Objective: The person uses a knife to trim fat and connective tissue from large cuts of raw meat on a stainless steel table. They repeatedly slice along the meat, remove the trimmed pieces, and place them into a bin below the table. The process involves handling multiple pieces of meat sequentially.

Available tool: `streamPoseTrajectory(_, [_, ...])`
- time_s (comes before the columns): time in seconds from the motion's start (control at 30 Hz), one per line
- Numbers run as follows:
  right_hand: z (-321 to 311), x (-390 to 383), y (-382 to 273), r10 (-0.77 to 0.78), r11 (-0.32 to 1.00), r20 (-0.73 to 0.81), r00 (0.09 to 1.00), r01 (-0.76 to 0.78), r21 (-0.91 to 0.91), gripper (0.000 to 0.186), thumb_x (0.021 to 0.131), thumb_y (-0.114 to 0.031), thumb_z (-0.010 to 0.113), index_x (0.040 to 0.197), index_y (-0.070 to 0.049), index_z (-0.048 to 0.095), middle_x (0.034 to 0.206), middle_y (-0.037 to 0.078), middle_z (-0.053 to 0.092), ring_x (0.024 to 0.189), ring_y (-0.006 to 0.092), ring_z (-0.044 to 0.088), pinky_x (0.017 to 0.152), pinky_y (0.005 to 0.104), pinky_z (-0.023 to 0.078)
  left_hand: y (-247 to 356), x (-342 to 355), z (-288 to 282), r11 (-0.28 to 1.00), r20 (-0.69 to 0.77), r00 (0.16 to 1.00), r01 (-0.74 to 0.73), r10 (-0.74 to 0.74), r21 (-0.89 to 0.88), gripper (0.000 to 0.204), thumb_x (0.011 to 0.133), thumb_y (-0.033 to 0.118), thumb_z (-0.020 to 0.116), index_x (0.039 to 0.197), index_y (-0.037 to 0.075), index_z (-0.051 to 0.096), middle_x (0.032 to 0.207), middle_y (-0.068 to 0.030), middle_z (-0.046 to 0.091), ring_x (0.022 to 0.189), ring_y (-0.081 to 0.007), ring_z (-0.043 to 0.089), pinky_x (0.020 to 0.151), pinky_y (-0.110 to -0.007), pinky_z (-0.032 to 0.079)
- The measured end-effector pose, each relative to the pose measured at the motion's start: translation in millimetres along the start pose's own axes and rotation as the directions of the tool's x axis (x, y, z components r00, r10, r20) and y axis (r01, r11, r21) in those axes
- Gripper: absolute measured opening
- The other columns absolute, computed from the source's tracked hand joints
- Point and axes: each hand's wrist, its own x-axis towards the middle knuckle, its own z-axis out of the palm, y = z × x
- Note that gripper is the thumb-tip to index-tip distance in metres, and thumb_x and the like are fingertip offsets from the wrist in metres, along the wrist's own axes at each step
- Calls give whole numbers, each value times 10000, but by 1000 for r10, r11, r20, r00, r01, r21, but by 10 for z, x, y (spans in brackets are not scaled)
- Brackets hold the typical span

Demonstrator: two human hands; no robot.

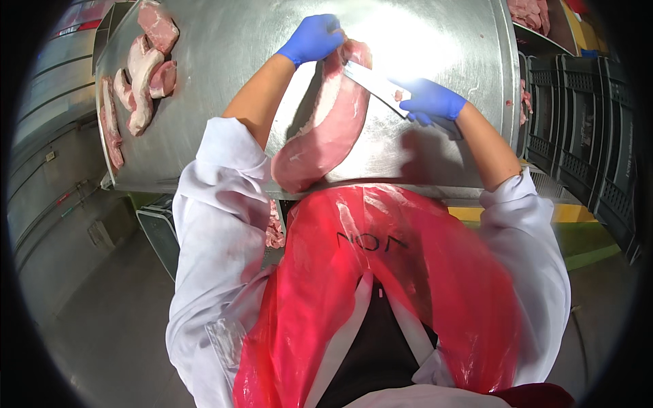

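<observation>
A long piece of raw pink meat (340, 129) with a pale fatty strip down its left side lies on a shiny metal table (224, 47). My left hand (313, 41), in a blue glove, is closed on the far end of the meat. In my right hand (435, 100), also blue-gloved, is a knife (377, 87) with a broad pale blade. The blade points up and left, and its tip meets the meat near the far end, just below my left hand. A small scrap of meat sticks to the blade near the handle.
Several cut pieces of meat (144, 75) lie at the table's left end. Dark plastic crates (578, 129) stand beyond the right edge, below a container of meat (530, 15). Under the near edge, a dark crate (158, 228) and meat scraps (275, 228) show beside my red apron.
</observation>
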Motion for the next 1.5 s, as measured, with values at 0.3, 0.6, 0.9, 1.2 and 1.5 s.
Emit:
streamPoseTrajectory(0.3, [342, -31, 203, -36, 988, 18, 999, 38, -148, 777, 951, -84, 543, 1629, -368, 293, 740, 41, 587, 565, 113, 552, 553, 282, 516, -149, 88, -112, 995, -22, 999, 33, -35, -89, 215, 879, 226, 688, 878, 13, 665, 767, -50, 659, 740, -119, 595, 714, -311, 506])
streamPoseTrajectory(0.6, [660, -47, -52, -25, 984, -16, 1000, 22, -179, 739, 970, -188, 537, 1647, -296, 259, 806, 60, 634, 592, 150, 572, 633, 313, 543, 23, 13, -222, 1000, -129, 991, 14, -15, -5, 139, 883, 167, 666, 818, 45, 679, 738, -37, 669, 685, -159, 593, 643, -357, 500])
streamPoseTrajectory(0.9, [928, 506, -179, -124, 987, -185, 975, 102, -125, 730, 1019, -162, 525, 1660, -285, 200, 699, 29, 581, 553, 110, 548, 557, 283, 508, 486, -91, -229, 983, -132, 984, -134, 117, -129, 126, 889, 163, 661, 823, 56, 677, 726, -31, 639, 681, -123, 570, 630, -337, 490])
streamPoseTrajectory(1.2, [1102, 452, -149, -54, 993, -119, 991, 42, -108, 813, 940, -151, 514, 1666, -261, 165, 889, 105, 663, 642, 181, 625, 661, 340, 580, 814, -357, -480, 985, -152, 983, -119, 99, -126, 153, 879, 157, 674, 770, 51, 658, 680, 5, 608, 638, -111, 539, 597, -322, 458])
streamPoseTrajectory(1.5, [1485, 379, -26, -76, 993, -140, 987, 61, -106, 769, 982, -207, 532, 1663, -275, 179, 774, 80, 641, 552, 154, 596, 570, 321, 554, 1064, -758, -710, 981, -267, 944, -194, 194, 27, 209, 889, 199, 655, 760, 34, 650, 674, -22, 613, 636, -130, 541, 602, -354, 468])
